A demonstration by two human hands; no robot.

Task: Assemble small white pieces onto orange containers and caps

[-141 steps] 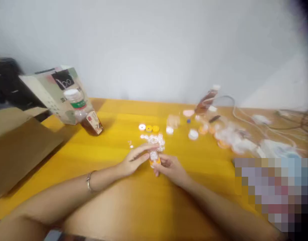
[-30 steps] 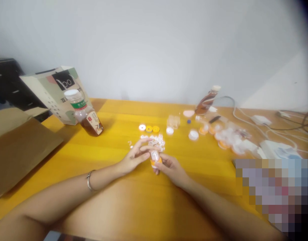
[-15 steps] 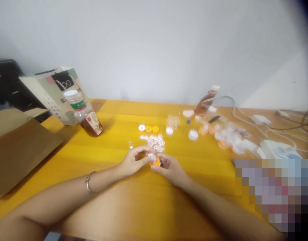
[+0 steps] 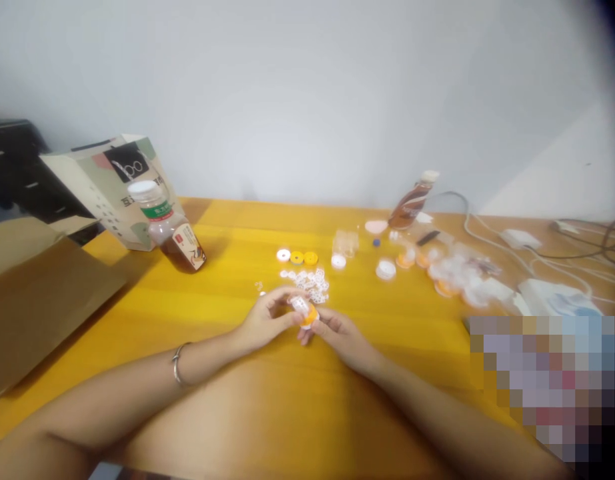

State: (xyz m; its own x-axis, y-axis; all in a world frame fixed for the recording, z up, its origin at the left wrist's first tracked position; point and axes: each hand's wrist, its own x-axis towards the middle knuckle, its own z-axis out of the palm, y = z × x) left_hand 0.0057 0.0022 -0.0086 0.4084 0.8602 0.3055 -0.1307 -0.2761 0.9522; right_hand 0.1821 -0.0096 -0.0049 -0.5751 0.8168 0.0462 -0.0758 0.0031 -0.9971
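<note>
Between my hands is a small round orange-and-white plastic piece (image 4: 311,316) with a white, patterned part on its left side; blur hides its exact kind. My left hand (image 4: 270,321) grips it from the left, thumb at the near side and fingers curled over the far side. From the right, my right hand (image 4: 345,337) pinches its orange edge. Just beyond the hands lies a pile of small white flat pieces (image 4: 312,283). Behind the pile, a white disc (image 4: 283,255) and two yellow discs (image 4: 304,258) sit in a row.
At left stand a tea bottle (image 4: 170,230), a paper bag (image 4: 102,190) and a cardboard box (image 4: 47,293). Toward the right are a clear block (image 4: 345,243), a white round part (image 4: 386,269), a second bottle (image 4: 412,200), bagged orange parts (image 4: 462,273) and cables (image 4: 470,223).
The orange-and-white piece has been turned between my hands, showing more of its patterned white side. My right fingers have shifted around it, some now reaching beneath.
</note>
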